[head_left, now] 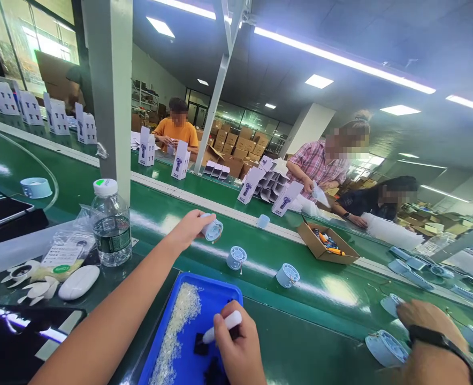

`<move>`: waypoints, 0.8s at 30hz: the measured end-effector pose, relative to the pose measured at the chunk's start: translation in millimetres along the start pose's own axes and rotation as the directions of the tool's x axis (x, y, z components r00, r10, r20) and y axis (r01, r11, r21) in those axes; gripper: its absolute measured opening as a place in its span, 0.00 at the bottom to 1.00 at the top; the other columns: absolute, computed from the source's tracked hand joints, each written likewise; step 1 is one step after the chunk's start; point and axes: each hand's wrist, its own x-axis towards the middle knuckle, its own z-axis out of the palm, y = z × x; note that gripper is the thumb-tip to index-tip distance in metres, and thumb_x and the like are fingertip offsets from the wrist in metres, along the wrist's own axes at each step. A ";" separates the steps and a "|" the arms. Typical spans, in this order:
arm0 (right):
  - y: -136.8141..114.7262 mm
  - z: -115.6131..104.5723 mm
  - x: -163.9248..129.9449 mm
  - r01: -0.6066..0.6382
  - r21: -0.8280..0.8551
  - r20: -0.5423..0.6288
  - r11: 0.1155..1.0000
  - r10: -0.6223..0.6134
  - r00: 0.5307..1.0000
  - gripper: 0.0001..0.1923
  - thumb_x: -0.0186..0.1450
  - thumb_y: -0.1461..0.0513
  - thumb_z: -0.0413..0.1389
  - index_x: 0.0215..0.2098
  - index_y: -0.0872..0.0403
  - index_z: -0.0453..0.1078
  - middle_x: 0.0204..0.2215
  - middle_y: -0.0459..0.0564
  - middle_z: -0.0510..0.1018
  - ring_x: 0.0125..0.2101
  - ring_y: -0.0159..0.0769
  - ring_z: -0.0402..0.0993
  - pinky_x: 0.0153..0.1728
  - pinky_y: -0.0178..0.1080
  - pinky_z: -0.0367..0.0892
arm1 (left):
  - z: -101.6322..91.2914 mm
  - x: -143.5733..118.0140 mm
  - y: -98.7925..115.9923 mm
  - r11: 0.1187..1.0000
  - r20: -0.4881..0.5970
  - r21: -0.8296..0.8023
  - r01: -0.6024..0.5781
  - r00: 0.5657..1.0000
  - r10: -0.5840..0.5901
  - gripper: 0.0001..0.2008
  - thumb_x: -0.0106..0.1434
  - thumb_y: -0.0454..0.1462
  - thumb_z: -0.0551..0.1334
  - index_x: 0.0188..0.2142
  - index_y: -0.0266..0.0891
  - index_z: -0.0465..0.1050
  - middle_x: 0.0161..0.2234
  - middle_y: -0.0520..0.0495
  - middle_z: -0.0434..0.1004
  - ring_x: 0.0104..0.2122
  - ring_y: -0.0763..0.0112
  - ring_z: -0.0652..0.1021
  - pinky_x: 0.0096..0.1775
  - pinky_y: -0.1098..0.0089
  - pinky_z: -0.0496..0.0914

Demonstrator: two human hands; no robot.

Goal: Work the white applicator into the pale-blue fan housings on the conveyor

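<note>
My left hand (pixel 192 229) is closed around a light blue round plastic housing (pixel 213 230), held tilted over the green conveyor belt. A short wire shows on the housing's open face. My right hand (pixel 239 345) grips a white pen-shaped tool (pixel 231 321), its tip at a small black square piece (pixel 200 344) in a blue tray (pixel 216 279). Whether the tip touches the piece I cannot tell. Many small clear pieces (pixel 176 331) lie along the tray's left side, and more black pieces (pixel 215 371) are partly hidden by my right hand.
More blue housings (pixel 236 258) stand on the belt. A co-worker's hand (pixel 429 321) with a wristband touches one at right. A plastic bottle (pixel 111 224) and white fan blades (pixel 39 289) sit left. A cardboard box (pixel 328 248) and white cartons (pixel 249 184) stand beyond, near several people.
</note>
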 end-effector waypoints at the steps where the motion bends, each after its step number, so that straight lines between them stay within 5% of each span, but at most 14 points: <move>1: 2.1 -1.0 0.6 -0.031 0.071 -0.042 0.997 0.034 0.999 0.11 0.62 0.59 0.53 0.22 0.52 0.60 0.18 0.41 0.63 0.19 0.29 0.62 0.21 0.32 0.59 | 5.4 -1.3 -3.6 1.000 0.030 0.020 0.012 0.999 -0.013 0.21 0.43 0.48 0.67 0.29 0.37 0.64 0.26 0.50 0.71 0.27 0.72 0.72 0.29 0.70 0.67; 7: 13.9 -17.1 8.5 -0.037 0.347 -0.309 0.937 0.152 0.939 0.11 0.61 0.55 0.57 0.37 0.54 0.69 0.34 0.50 0.76 0.32 0.37 0.76 0.35 0.37 0.70 | 34.2 -12.6 -21.1 0.992 0.207 0.112 0.052 0.976 -0.074 0.19 0.44 0.49 0.65 0.28 0.37 0.65 0.24 0.53 0.69 0.25 0.73 0.70 0.28 0.71 0.65; 12: 13.9 -20.6 11.7 -0.121 0.444 -0.306 0.888 0.277 0.911 0.18 0.62 0.51 0.55 0.42 0.56 0.67 0.38 0.56 0.79 0.39 0.42 0.76 0.41 0.41 0.70 | 47.5 -19.1 -25.5 0.967 0.266 0.256 0.006 0.961 -0.076 0.20 0.45 0.51 0.64 0.27 0.38 0.64 0.20 0.56 0.65 0.21 0.76 0.66 0.24 0.73 0.61; 24: 10.9 -16.3 13.8 -0.113 0.505 -0.360 0.855 0.328 0.873 0.20 0.60 0.49 0.56 0.42 0.56 0.68 0.38 0.54 0.80 0.39 0.41 0.76 0.41 0.37 0.69 | 47.2 -22.2 -26.3 0.955 0.304 0.287 -0.068 0.952 -0.024 0.20 0.47 0.51 0.64 0.28 0.38 0.62 0.24 0.54 0.67 0.25 0.74 0.68 0.26 0.73 0.61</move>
